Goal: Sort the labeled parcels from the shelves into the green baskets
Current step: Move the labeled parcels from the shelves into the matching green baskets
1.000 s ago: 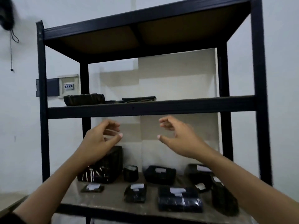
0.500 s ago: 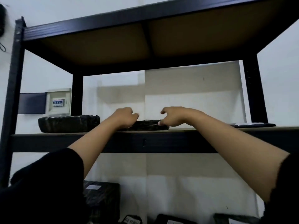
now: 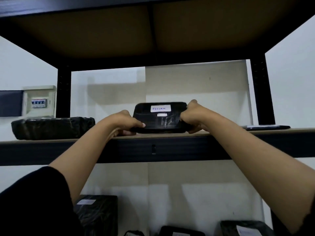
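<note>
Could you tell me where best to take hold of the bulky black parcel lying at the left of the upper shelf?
Probably its two short ends, both hands coming from the front: the bulky parcel lies long and low along the shelf edge, looking too wide for a one-hand grip.

Left hand [image 3: 127,122] and right hand [image 3: 190,114] grip a tilted black labeled parcel [image 3: 160,117] on the shelf [image 3: 51,141].

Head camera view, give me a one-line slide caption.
Left hand and right hand tilt up a flat black plastic-wrapped parcel on the black metal shelf.
</note>
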A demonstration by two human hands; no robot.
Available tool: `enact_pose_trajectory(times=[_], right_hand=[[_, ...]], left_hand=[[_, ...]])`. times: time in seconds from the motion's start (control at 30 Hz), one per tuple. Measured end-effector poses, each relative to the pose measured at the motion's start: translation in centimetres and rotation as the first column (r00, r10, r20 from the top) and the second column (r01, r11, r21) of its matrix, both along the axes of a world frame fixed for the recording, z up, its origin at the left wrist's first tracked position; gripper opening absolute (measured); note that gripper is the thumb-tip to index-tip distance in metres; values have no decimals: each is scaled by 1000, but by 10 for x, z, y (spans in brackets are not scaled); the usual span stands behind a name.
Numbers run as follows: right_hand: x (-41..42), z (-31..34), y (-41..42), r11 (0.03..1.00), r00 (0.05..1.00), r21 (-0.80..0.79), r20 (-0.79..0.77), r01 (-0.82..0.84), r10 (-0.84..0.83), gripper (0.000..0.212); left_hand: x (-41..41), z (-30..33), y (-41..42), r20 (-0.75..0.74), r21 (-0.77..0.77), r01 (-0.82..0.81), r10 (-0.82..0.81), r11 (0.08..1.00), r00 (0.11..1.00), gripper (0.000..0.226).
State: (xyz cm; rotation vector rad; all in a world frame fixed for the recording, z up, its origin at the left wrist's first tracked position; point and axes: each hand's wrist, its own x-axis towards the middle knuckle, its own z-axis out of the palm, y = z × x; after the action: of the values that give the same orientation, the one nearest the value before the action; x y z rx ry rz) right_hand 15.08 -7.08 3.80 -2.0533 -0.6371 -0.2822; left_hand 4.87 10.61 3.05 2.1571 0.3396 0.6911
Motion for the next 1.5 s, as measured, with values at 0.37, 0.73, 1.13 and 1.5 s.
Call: enact_pose_trajectory(times=[0.37, 0.73, 1.13, 1.5], right_hand=[[6, -4, -3, 981, 997, 177, 9, -75, 75, 42], [-64, -28, -59, 872, 953, 461, 302, -164, 20, 34], [-138, -107, -128, 703, 926, 604, 214, -375, 310, 50], [-156, -200, -221, 746, 931, 624, -82, -230, 356, 46]], left_hand=[[2, -3, 3, 22, -3, 82, -82, 997, 996, 22], [-53, -14, -39, 265, 27, 219, -218, 975, 939, 44], [-123, -97, -104, 330, 10, 298, -285, 954, 900, 39], [-137, -190, -179, 209, -398, 409, -353, 821, 912, 9]])
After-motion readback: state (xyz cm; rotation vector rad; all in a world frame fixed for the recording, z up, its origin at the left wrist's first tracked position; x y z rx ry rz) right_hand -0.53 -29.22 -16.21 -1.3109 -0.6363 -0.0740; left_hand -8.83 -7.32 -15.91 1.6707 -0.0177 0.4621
